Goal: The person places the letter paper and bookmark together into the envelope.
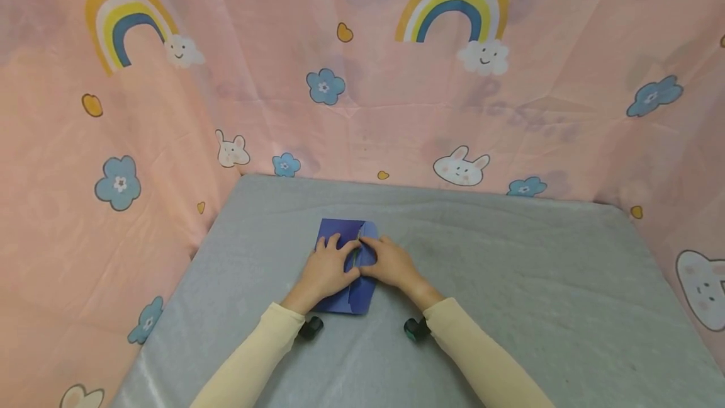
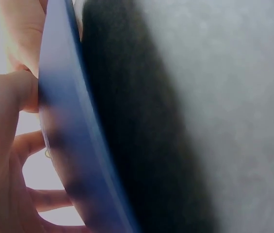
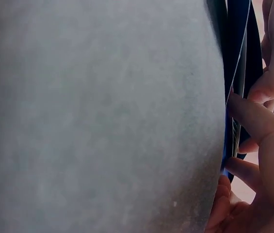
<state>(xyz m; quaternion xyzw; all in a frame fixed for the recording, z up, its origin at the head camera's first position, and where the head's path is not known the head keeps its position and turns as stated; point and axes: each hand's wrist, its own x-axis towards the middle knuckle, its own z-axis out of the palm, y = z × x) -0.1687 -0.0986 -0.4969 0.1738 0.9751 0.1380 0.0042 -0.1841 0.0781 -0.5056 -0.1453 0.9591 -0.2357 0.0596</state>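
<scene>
Cream-yellow long sleeves [image 1: 481, 357] enter from the bottom edge of the head view, one per arm, each with a small dark green wrist-mounted camera [image 1: 417, 329] beneath it.

Left hand [image 1: 325, 271]: lies flat on the folded dark blue paper sheet [image 1: 343, 298], fingers extended, grip apart, pressing down.

Right hand [image 1: 391, 263]: rests on the same sheet just beside the left, fingers extended and meeting the left fingertips along a central crease; grip apart. Right wrist view shows fingers [image 3: 253, 116] against layered paper edges.

Folded dark blue paper sheet: lies on the worktop, left of centre, mostly under both hands.

Grey felt-covered worktop [image 1: 510, 282]: matte, faintly wrinkled, rectangular.

Pink printed fabric backdrop [image 1: 362, 112]: encloses the worktop on three sides; pattern of rainbows with smiling clouds, blue flowers, white rabbits, small yellow hearts.
</scene>
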